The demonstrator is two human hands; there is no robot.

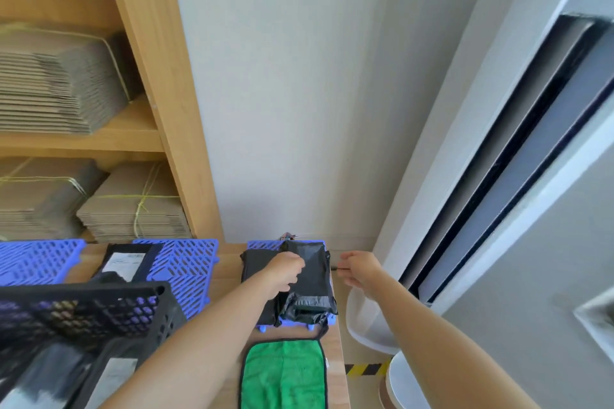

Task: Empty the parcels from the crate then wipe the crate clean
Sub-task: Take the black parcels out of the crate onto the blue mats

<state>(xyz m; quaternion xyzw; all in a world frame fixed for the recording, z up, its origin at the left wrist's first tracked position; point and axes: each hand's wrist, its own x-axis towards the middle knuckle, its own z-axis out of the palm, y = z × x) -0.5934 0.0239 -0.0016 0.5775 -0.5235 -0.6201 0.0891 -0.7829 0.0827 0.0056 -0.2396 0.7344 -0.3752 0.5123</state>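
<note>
Black mesh crate [99, 305] stood near left on the surface [229, 279], parcels [109, 372] still inside. Green cloth [282, 375] lay flat at near centre. Beyond it, black parcels [312, 285] were stacked on a blue pallet [264, 245], long axis pointing away toward the grey wall [299, 109]. Left hand [285, 271] curled on the top one. Right hand [360, 271] hovered beside the stack, fingers curled; grasp undeterminable. At far left stood a wooden shelf [159, 83] of tied cardboard bundles [133, 209].

Wooden shelf [159, 83], bundled cardboard [50, 90], blue plastic mats [186, 262]
</note>
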